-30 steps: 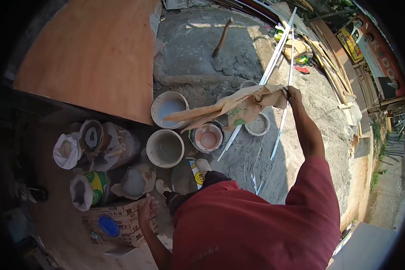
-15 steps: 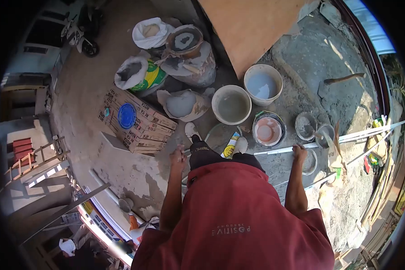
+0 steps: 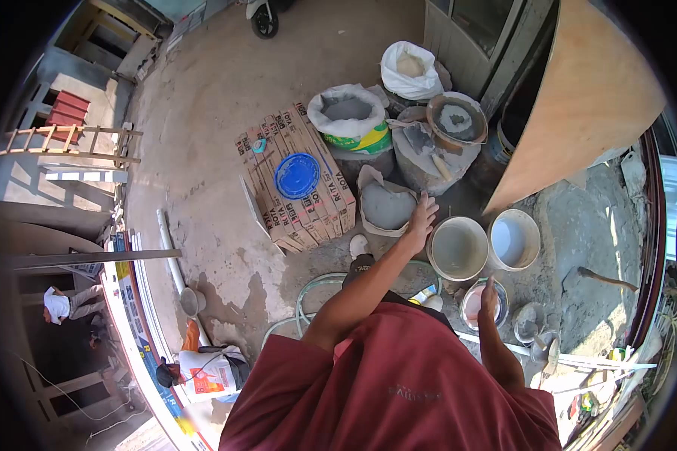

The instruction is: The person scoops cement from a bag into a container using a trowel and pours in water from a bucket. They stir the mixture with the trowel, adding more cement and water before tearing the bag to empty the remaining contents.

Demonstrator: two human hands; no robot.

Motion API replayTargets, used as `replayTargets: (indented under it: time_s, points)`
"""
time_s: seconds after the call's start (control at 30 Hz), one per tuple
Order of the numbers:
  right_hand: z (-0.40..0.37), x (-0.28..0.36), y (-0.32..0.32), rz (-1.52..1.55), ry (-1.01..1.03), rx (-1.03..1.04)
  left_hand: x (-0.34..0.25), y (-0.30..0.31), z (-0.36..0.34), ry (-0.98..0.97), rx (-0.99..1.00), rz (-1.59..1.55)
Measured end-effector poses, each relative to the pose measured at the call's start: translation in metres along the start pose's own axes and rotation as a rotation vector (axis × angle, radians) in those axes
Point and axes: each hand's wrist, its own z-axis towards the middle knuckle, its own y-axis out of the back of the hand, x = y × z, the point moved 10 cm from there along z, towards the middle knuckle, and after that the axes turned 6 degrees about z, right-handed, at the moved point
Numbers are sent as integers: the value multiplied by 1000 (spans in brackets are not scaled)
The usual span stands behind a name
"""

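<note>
My left hand, its fingers stretched and apart, reaches forward and overlaps the right edge of an open paper bag of grey powder. Nothing shows in it. A white bucket of greyish water stands just to its right. My right hand is held edge-on with straight fingers, also without anything in it. It overlaps a smaller bucket with a pinkish inside. Another white bucket, holding pale liquid, sits beyond that hand.
Cardboard boxes with a blue lid on top lie left of the bags. Behind is a green-and-yellow sack. A wooden board leans at the right. A green hose loops by my feet. Two people are at lower left.
Both hands have risen from low at my sides and moved forward, the left toward the powder bag and buckets. Their fingers have straightened. My view has turned left, and a person shows at lower left.
</note>
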Motion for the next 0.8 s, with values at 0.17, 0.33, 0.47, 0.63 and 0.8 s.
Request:
replayTargets:
  time_s: [0.17, 0.33, 0.47, 0.63, 0.8]
  points:
    - [-44, 187, -246, 648, -69, 290, -2, 7, 12, -286, 46, 574]
    - [-99, 400, -286, 401, 524, 210, 18, 192, 40, 345, -276, 21]
    - [-104, 373, -346, -476, 1142, 158, -141, 128, 65, -164, 76, 268]
    - [22, 208, -241, -950, 175, 125, -225, 208, 33, -202, -161, -320]
    - [109, 188, -156, -623, 348, -62, -188, 319, -34, -278, -421, -13]
